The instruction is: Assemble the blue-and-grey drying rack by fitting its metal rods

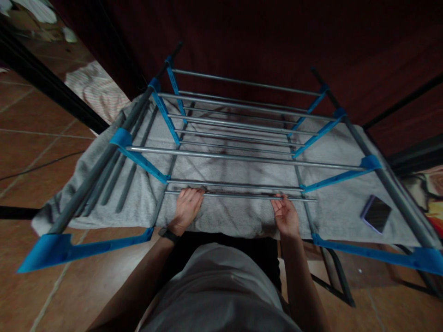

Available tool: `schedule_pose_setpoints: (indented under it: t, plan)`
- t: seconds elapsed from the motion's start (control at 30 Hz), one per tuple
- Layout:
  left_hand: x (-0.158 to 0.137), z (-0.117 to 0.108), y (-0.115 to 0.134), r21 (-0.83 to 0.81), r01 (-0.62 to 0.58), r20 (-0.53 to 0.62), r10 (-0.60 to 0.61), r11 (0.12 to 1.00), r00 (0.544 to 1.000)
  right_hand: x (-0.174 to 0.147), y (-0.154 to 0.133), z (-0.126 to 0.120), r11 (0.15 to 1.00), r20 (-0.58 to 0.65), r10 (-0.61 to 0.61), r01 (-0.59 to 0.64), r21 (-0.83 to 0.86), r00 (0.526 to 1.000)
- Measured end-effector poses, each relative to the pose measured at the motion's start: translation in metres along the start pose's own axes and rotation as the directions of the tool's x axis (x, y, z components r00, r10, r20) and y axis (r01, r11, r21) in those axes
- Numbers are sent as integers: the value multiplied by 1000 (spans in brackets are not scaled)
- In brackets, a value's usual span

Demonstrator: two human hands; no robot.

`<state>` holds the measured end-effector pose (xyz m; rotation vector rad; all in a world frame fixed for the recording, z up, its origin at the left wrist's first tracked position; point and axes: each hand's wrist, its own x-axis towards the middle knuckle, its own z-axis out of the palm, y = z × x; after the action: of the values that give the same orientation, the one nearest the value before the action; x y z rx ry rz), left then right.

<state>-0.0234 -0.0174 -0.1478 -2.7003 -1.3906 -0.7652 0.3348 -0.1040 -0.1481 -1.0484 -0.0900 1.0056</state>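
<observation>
My left hand point(188, 203) was curled palm-down over a thin metal rod point(238, 196), nearly closed around it, a dark watch point(169, 235) on that wrist. My right hand point(286, 216), palm turned up and fingers half bent, pinched the same rod near its other end. The rod lay just on my side of the nearest low crossbar point(235, 185) of a rack point(242, 158) with blue brackets point(141, 166), above a grey blanket point(221, 220). A phone point(377, 213) rested to the right.
</observation>
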Motion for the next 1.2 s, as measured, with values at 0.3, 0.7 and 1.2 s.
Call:
schedule_pose_setpoints:
  t: [0.3,0.7,1.2]
  plan:
    - [3,-2,-2,-49,39,-198,-48,998,979,1,-6,5,998,53,-42,40,40,998]
    - [3,-1,-3,-72,16,-206,-31,997,978,2,-7,17,996,25,-59,58,62,998]
    - [4,0,-2,5,-57,-133,57,998,989,7,-2,8,998,51,-35,32,58,998]
